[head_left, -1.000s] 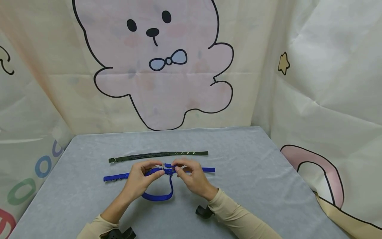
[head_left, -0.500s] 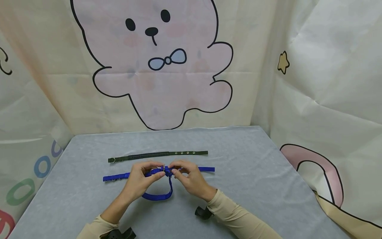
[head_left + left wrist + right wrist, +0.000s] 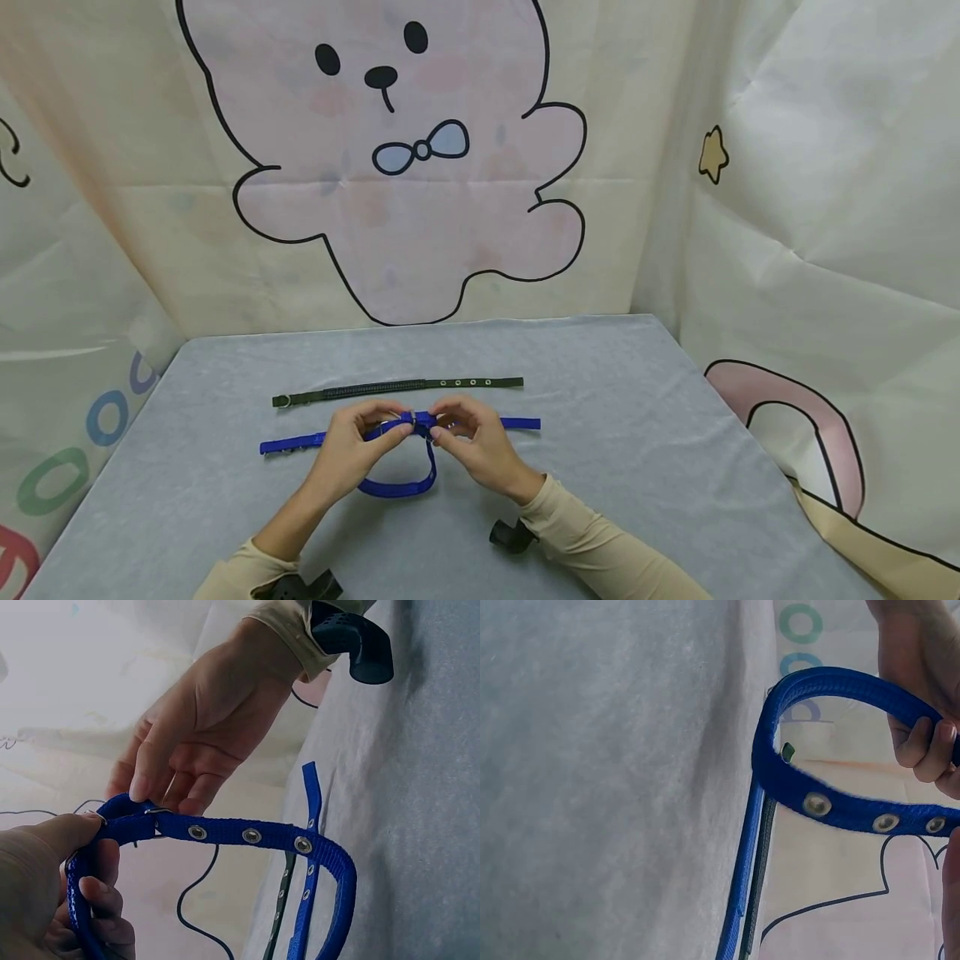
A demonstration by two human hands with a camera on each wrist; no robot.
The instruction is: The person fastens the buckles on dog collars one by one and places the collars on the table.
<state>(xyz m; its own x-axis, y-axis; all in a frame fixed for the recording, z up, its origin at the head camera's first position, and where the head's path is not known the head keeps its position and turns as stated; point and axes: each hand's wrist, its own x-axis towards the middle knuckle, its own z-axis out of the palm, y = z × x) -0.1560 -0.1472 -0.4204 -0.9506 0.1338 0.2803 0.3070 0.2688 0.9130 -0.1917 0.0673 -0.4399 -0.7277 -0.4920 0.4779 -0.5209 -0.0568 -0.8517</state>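
A blue collar with metal eyelets is bent into a loop, raised between my two hands. My left hand grips it near its metal fittings, thumb on top and fingers curled below in the left wrist view. Opposite, my right hand pinches the overlapping strap end between thumb and fingers. A metal buckle part shows around the strap between the hands. The loop's round side hangs toward me. In the right wrist view, the eyelets face the camera; my right hand is mostly cut off at the edge.
Behind the hands, a second blue collar lies flat on the grey cloth-covered table. Farther back lies a dark green collar with eyelets and a ring. A printed curtain hangs behind the table.
The strap end in my right hand has shifted slightly left toward my left hand and the metal fitting. The left hand stays nearly still; the collars on the table have not moved.
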